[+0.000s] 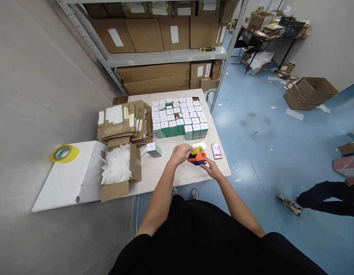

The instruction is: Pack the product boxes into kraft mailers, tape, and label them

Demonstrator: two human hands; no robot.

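Note:
An orange and dark blue tape dispenser [197,157] with a yellow roll is held low over the near part of the table. My right hand [211,168] grips it from the right side, fingers closed around its edge. From the left, my left hand [181,153] closes its fingers at the dispenser's upper left end; the exact spot they pinch is too small to make out. Just beyond the dispenser lies a white slip [202,145]. A phone [216,151] with a lit screen rests right of my right hand.
Rows of white-topped green boxes [179,128] fill the table's back; one green box [154,149] stands apart. Flattened cardboard [114,120] is stacked left, behind an open carton [135,162] of white packing. A yellow tape roll [65,153] lies far left. Another person's leg [314,198] shows right.

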